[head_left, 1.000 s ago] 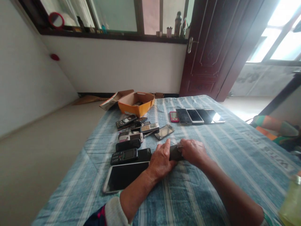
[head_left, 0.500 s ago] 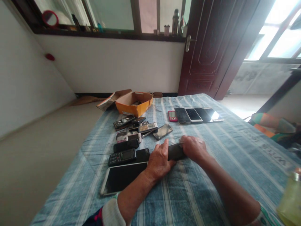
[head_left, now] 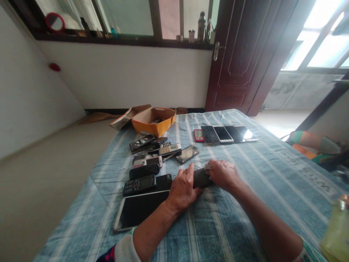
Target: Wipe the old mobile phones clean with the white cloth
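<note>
In the head view a dark phone [head_left: 201, 177] lies on the striped cloth between my hands. My left hand [head_left: 183, 185] is closed around its left end, with the thumb along the near edge. My right hand [head_left: 223, 171] is closed at the other end, pinching a small whitish wipe [head_left: 208, 168] against the phone. Part of the phone is hidden under my fingers. Left of my left hand lie a white-framed tablet [head_left: 141, 210], a black keypad phone [head_left: 139, 185] and a dark flat phone [head_left: 164, 181]. Just beyond my hands is a grey touchscreen phone [head_left: 187, 154].
Several old phones [head_left: 169, 149] are heaped at the left, before an open orange box [head_left: 155, 127]. A small red phone [head_left: 199, 135] and a row of flat phones [head_left: 223, 134] lie farther back. A yellowish bottle [head_left: 336, 229] stands at the right edge.
The view has shifted slightly. Both hands stay on the dark phone, and the wipe under my right fingers shows more clearly at its end.
</note>
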Demonstrator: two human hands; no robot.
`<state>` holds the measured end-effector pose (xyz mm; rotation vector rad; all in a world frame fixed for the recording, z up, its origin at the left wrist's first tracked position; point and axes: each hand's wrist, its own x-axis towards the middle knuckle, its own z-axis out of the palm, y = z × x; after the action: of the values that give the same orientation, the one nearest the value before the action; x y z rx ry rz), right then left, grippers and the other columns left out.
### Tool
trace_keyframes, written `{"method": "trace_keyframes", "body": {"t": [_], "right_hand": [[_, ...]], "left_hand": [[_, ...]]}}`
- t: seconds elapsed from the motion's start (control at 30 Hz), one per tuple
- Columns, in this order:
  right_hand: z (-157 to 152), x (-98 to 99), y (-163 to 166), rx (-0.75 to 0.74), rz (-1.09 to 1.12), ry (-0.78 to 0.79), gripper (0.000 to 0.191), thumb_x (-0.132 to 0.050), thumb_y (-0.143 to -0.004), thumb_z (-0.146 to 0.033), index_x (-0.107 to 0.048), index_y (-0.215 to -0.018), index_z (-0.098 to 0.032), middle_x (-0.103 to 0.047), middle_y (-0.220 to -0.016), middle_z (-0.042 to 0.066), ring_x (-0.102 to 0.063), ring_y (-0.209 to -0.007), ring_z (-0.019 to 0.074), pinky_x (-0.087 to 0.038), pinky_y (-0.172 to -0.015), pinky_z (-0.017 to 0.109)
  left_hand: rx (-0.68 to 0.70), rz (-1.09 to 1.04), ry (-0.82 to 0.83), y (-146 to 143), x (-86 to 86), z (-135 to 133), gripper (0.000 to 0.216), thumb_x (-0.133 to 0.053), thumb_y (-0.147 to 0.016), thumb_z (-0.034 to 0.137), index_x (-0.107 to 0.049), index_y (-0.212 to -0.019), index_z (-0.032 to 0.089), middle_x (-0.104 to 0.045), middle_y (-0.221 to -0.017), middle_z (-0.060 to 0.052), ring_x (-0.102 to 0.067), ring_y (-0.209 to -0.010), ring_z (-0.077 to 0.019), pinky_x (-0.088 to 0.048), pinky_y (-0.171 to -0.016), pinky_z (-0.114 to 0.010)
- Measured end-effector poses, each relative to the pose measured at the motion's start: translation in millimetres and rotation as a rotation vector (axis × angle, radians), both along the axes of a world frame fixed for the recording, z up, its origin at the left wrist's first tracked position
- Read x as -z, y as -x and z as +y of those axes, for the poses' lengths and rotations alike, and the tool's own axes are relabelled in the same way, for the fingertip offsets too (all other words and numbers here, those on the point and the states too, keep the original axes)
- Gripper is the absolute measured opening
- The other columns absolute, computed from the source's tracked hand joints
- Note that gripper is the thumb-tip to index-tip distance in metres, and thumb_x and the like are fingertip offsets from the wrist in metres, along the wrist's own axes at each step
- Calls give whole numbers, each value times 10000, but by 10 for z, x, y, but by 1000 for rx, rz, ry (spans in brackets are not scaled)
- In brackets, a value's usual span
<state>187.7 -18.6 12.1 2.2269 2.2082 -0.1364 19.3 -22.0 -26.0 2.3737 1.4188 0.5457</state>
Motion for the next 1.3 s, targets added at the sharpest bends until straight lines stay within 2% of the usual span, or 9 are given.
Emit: {"method": "trace_keyframes", "body": {"t": [0.1,0.17,0.27,0.33,0.47,0.63,0.9,1.17,1.3], "right_hand": [[-2,-21,-15,54,17,-49,226,-423,-886,-283,-635,-928,-218,-708,-902,73,-657,-842,223,-368,-621,280],[-70,-10,99,-11,76,-86,204,-443,-877,-288,-633,-906,-221,-710,-904,59,-653,-849,212,-364,-629,272],[-178,34,311,-201,168,-82,171,-475,-848,-250,-630,-913,-222,-713,-897,40,-653,-826,184,-360,-644,258],[-195,57,369,-237,165,-70,178,-465,-850,-245,-632,-907,-222,-713,-896,43,-657,-813,189,-364,-638,263],[-88,52,221,-98,82,-41,186,-468,-848,-257,-643,-901,-223,-714,-887,62,-660,-836,217,-382,-643,275],[-5,31,63,52,56,-70,229,-435,-874,-290,-652,-901,-219,-713,-865,77,-662,-816,223,-391,-644,284],[-172,43,339,-262,172,-51,178,-490,-823,-266,-649,-891,-225,-719,-879,44,-662,-800,194,-381,-640,258],[-30,1,126,-44,62,-46,191,-480,-805,-229,-649,-888,-203,-712,-879,87,-666,-833,236,-399,-644,286],[-86,49,232,-155,131,-80,176,-496,-794,-254,-647,-876,-215,-717,-864,65,-669,-826,229,-384,-630,279]], "left_hand": [[6,2,-4,-8,3,0,778,-676,-689,275,-343,-1373,115,-609,-1121,-131,-557,-1035,-296,-474,-903,-422],[-1,8,-11,-8,15,6,763,-660,-690,268,-348,-1368,112,-612,-1132,-139,-556,-1036,-303,-479,-892,-428],[-5,19,-37,-1,30,18,685,-585,-710,191,-368,-1357,127,-634,-1102,-133,-567,-1012,-296,-491,-864,-421],[14,24,-40,7,25,21,671,-578,-718,190,-376,-1354,125,-641,-1088,-131,-571,-1001,-295,-493,-864,-419],[10,35,-18,9,-20,7,711,-664,-697,272,-399,-1340,121,-622,-1142,-131,-553,-1044,-310,-479,-903,-422],[-4,48,1,-4,-51,-10,706,-694,-687,258,-420,-1325,130,-618,-1148,-120,-552,-1055,-301,-469,-921,-408],[34,11,-5,37,-6,13,666,-616,-693,177,-418,-1317,56,-630,-1122,-164,-550,-1052,-310,-474,-917,-412],[-9,37,5,21,-32,2,663,-644,-695,236,-430,-1312,125,-619,-1167,-118,-546,-1064,-304,-466,-923,-417],[6,22,-14,43,9,16,616,-600,-695,210,-452,-1287,124,-635,-1125,-115,-551,-1037,-296,-471,-904,-407]]}}
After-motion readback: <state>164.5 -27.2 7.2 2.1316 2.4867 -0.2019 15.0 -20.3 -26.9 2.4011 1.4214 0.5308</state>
